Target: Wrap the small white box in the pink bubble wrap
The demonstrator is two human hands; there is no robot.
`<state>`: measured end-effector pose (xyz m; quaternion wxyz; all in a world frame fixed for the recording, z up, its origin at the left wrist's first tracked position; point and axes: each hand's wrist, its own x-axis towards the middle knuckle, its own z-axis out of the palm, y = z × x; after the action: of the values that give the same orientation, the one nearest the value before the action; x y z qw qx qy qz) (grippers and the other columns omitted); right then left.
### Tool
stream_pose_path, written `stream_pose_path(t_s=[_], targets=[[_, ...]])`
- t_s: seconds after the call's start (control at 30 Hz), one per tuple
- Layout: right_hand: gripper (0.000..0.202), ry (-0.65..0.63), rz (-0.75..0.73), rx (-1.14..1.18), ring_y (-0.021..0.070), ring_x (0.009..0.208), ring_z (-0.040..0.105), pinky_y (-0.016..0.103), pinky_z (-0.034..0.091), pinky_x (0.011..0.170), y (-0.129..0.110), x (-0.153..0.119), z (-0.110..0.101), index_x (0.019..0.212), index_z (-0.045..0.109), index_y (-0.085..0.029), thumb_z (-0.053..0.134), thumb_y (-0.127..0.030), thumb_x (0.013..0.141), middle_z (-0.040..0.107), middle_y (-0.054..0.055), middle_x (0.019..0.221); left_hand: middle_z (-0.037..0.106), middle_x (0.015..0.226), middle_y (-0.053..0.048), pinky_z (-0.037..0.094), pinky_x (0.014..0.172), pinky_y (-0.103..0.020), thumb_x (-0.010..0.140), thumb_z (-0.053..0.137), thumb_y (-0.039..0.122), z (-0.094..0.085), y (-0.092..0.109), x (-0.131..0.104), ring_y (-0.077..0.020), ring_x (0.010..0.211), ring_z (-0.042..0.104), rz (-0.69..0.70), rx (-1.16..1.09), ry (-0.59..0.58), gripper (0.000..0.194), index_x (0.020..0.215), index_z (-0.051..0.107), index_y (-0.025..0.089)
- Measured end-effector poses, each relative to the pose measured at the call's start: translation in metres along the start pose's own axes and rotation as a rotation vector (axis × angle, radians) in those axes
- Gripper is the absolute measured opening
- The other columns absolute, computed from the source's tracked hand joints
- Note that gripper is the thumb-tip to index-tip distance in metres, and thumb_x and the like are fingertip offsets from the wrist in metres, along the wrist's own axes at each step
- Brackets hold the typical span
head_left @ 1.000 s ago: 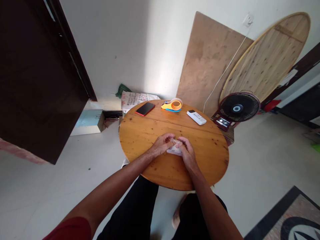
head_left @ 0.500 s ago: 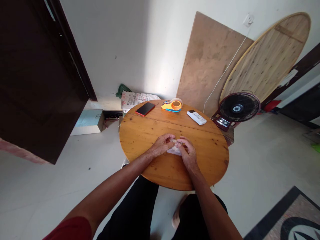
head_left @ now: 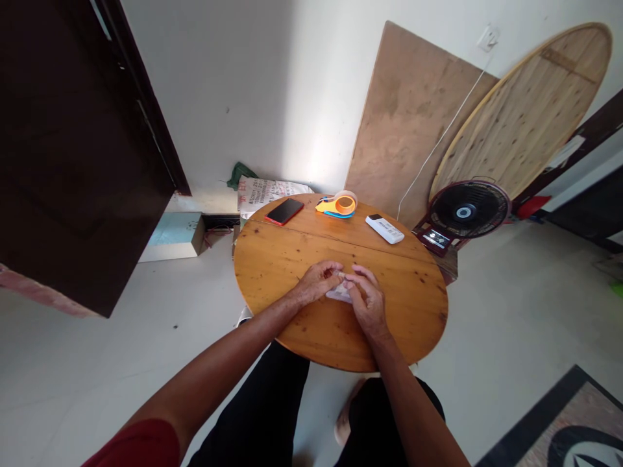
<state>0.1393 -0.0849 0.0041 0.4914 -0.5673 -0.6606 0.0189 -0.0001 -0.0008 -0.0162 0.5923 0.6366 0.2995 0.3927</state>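
Note:
A small, flat, whitish piece (head_left: 339,295), perhaps paper or clear plastic, lies between my hands over the round wooden table (head_left: 272,259). My left hand (head_left: 317,283) is closed on its left side, thumb and fingers curled together. From the right, my right hand (head_left: 367,295) bends its fingers and thumb over the piece's upper right part. The two hands' fingertips almost meet at its far edge and hide much of it. What kind of thing it is cannot be made out.
Along the table's far side are a red-edged phone (head_left: 285,211), an orange tape dispenser (head_left: 337,204) and a white device with a dark end (head_left: 385,229). A black fan (head_left: 464,211) stands beyond the right edge. Boards (head_left: 418,110) lean on the wall.
My right hand's fingers have shifted slightly over the whitish piece, the thumb lying a little lower. My left hand stays nearly as it was. The view has drifted slightly.

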Motion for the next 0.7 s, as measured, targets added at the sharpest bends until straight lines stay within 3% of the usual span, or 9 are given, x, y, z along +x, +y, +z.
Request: stream_pose_path(t_s=[0.2, 0.43, 0.7], targets=[[0.025, -0.042, 0.060, 0.041, 0.0246, 0.115, 0.054, 0.046, 0.038, 0.103, -0.007, 0.001, -0.003, 0.096, 0.068, -0.022, 0.046, -0.028, 0.088, 0.060, 0.009, 0.119, 0.063, 0.088, -0.004, 0.046, 0.070, -0.026, 0.072, 0.068, 0.042, 0.000, -0.003, 0.000, -0.0144, 0.079, 0.056, 0.031, 0.056, 0.016, 0.045, 0.104, 0.061, 0.012], [0.017, 0.002, 0.073, 0.065, 0.0247, 0.115, 0.054, 0.044, 0.039, 0.101, -0.005, 0.001, 0.000, 0.097, 0.064, -0.023, 0.053, -0.026, 0.084, 0.060, 0.009, 0.120, 0.063, 0.086, -0.003, 0.045, 0.068, -0.025, 0.069, 0.070, 0.037, 0.000, 0.001, 0.000, -0.0137, 0.076, 0.057, 0.002, -0.003, -0.012, 0.045, 0.105, 0.059, 0.011], [0.033, -0.047, 0.228, 0.128, 0.0235, 0.106, 0.057, 0.041, 0.043, 0.093, 0.004, -0.002, 0.005, 0.114, 0.055, -0.021, 0.056, -0.030, 0.082, 0.063, 0.009, 0.113, 0.060, 0.085, -0.002, 0.042, 0.067, -0.023, 0.067, 0.071, 0.038, 0.001, 0.007, -0.004, -0.0118, 0.074, 0.054, 0.036, -0.035, -0.036, 0.049, 0.107, 0.058, 0.011]])
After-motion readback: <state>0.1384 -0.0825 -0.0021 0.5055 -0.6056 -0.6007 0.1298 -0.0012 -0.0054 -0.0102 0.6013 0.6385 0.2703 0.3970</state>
